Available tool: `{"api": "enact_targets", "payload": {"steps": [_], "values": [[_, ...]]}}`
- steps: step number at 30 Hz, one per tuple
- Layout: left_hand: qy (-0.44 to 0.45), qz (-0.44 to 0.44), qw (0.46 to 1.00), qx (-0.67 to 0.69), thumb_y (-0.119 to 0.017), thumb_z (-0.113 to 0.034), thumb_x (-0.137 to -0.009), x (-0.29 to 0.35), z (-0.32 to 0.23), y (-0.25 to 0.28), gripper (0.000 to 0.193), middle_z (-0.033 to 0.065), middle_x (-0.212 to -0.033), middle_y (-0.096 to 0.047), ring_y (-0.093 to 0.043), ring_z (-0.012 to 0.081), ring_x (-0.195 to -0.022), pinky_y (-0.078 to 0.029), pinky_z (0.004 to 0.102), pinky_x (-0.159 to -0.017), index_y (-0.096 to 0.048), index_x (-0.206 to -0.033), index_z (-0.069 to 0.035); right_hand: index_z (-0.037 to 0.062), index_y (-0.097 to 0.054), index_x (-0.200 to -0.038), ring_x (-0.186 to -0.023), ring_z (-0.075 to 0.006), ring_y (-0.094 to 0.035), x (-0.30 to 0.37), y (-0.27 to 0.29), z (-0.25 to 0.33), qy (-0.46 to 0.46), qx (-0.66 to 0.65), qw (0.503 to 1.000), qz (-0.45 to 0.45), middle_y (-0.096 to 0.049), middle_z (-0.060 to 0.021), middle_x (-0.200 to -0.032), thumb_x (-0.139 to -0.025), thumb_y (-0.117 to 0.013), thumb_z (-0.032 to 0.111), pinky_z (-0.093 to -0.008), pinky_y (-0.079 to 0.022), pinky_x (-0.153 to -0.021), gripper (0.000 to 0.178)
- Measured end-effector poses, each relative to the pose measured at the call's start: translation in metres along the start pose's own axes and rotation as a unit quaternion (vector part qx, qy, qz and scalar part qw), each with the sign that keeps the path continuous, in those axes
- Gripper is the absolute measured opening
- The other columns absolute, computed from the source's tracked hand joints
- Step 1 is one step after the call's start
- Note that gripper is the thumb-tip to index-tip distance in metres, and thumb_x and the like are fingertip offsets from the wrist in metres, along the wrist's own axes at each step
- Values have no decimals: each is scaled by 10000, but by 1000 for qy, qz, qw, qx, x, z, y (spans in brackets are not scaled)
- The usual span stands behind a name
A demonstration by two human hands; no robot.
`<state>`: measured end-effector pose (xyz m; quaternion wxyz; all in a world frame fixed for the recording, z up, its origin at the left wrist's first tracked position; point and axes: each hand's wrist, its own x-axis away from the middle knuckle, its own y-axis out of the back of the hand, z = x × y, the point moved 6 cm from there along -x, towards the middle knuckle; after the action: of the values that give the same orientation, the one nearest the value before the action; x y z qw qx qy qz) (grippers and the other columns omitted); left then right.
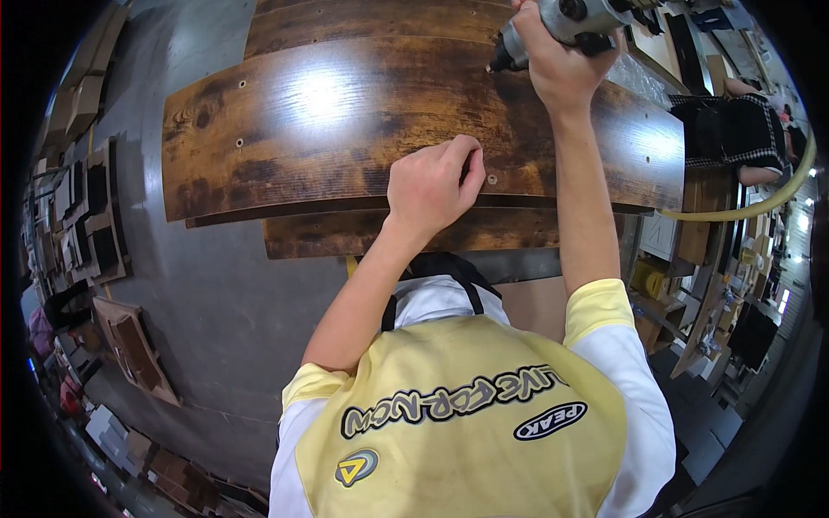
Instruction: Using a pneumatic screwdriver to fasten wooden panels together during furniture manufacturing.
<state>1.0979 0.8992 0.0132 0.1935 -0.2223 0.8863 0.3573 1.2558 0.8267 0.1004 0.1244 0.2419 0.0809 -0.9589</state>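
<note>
A dark wood-grain board (345, 164) lies before me on top of similar boards, with several small holes or fittings in its face. My right hand (561, 73) is wrapped around a silver power driver (570, 22) with a black nose, at the board's far right part. The driver's tip is beside a small hole or fitting (490, 69) in the board; whether they touch I cannot tell. Over the board's near edge, my left hand (432, 181) is closed with curled fingers, its thumb towards the index finger. What it holds, if anything, is hidden. A round fitting (493, 180) sits just right of it.
A yellow hose (760, 210) curves past the board's right end. Another person in dark clothing with checked trim (734, 129) is at the right, near clear plastic wrap (637, 82). Cardboard boxes (84, 108) and stacked panels (129, 341) stand along the left across grey floor.
</note>
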Motion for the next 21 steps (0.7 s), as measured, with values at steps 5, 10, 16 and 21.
{"api": "enact_targets", "payload": {"steps": [5, 10, 16, 21], "values": [[62, 4, 998, 32, -627, -109, -826, -2, 6, 2, 48, 69, -620, -613, -590, 207, -499, -458, 311, -492, -658, -858, -90, 5, -565, -999, -517, -83, -545, -3, 5, 14, 34, -67, 997, 32, -572, -15, -678, -840, -605, -102, -224, -442, -473, 196], [212, 23, 950, 230, -500, -102, -885, 2, 41, 6, 141, 46, -662, -587, -557, 191, -585, -449, 310, -566, -591, -972, -38, 38, -504, -1119, -873, -171, -620, -13, 23, 100, 156, -110, 979, -64, -617, -99, -967, -819, -619, -81, -334, -530, -799, 342], [416, 271, 717, 490, -396, -286, -1045, 58, 15, 17, 299, -33, -646, -487, -380, 35, -560, -287, 184, -504, -554, -958, -48, 72, -483, -1166, -1035, -306, -580, 82, 77, 90, -22, -178, 982, -62, -573, -124, -1037, -779, -627, 71, -532, -406, -1055, 413], [414, 379, 601, 569, -306, -399, -1052, 105, -3, 11, 442, -34, -553, -341, -269, 66, -504, -211, 234, -468, -380, -725, -112, 65, -465, -1172, -983, -303, -611, 152, 75, 78, -88, -283, 947, -127, -585, -140, -1033, -819, -582, 54, -509, -484, -959, 372]]}}
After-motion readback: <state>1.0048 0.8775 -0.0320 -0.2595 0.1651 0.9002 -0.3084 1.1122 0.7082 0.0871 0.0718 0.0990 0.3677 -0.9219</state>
